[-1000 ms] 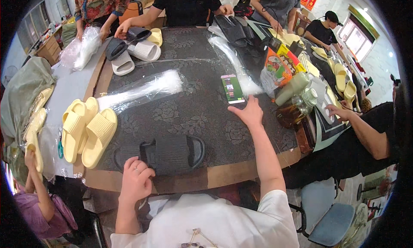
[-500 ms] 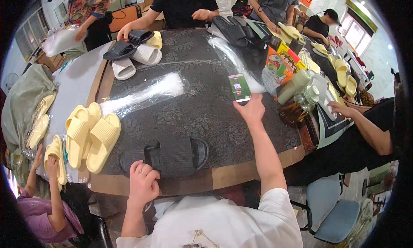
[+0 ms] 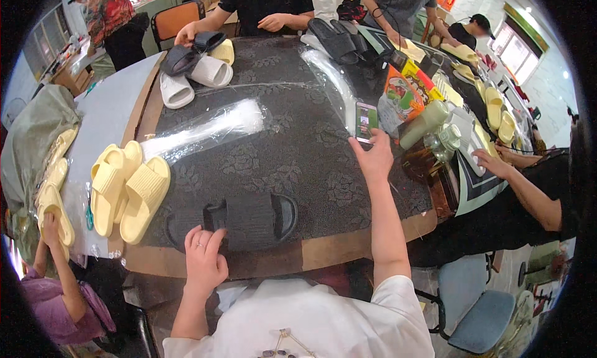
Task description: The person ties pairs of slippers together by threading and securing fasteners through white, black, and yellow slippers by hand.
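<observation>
A smartphone [image 3: 365, 119] with a lit screen is in my right hand [image 3: 374, 158], gripped by its lower end between thumb and fingers. It is over the dark patterned tabletop, by a stack of clear plastic bags [image 3: 329, 78]. Near the front edge, a pair of black slides [image 3: 249, 221] lies end to end. My left hand [image 3: 205, 258] is at their near side, fingers partly bent and thumb apart, fingertips against or just before the left slide. Cream slides [image 3: 146, 199] lie left of them. Another bag stack [image 3: 230, 128] lies beyond.
Black and white slides [image 3: 211, 72] lie at the far left, near a person in black. Jars [image 3: 443, 143], an orange packet [image 3: 401, 97] and more slides crowd the right side. A co-worker's hand [image 3: 51, 229] holds a cream slide at left. A blue chair [image 3: 479, 314] stands lower right.
My right hand has moved the phone to the right. My left hand's fingers have uncurled somewhat. At left, the co-worker has shifted a cream slide leftward; the person at far left has turned away.
</observation>
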`<state>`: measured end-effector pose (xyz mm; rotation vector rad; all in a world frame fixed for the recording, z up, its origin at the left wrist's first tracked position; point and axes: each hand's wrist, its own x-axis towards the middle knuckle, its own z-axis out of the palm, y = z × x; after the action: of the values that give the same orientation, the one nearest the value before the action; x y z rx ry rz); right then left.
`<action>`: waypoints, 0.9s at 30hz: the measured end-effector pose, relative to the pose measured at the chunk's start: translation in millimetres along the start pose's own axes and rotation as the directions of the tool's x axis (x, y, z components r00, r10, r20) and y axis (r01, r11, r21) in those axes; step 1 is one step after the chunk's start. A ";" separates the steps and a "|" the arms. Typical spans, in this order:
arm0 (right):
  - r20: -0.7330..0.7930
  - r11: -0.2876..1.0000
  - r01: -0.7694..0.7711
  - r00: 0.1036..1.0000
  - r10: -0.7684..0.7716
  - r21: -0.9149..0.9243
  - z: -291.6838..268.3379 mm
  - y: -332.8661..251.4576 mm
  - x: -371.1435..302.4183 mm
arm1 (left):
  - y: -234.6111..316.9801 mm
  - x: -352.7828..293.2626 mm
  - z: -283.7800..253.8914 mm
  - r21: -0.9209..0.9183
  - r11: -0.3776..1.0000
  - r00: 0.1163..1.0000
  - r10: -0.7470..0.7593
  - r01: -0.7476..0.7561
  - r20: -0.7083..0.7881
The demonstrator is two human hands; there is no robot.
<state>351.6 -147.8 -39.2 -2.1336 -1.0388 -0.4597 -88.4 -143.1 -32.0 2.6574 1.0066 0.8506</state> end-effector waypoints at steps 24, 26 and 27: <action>0.408 0.860 0.300 0.784 -0.469 0.413 -75.0 -173.8 -110.2 | 21.9 21.3 -6.4 0.013 0.957 0.952 -0.285 0.288 -0.109; 0.412 0.870 0.274 0.795 -0.445 0.410 -79.7 -169.9 -107.0 | 24.1 23.1 -13.3 -0.014 0.963 0.955 -0.269 0.270 -0.122; 0.411 0.870 0.277 0.795 -0.446 0.409 -80.1 -165.3 -105.5 | 23.9 24.8 -15.3 -0.037 0.969 0.959 -0.248 0.245 -0.136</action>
<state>155.6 -192.3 27.8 -1.7735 -1.7118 0.1122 -68.8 -145.5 0.1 2.4140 1.3215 0.9937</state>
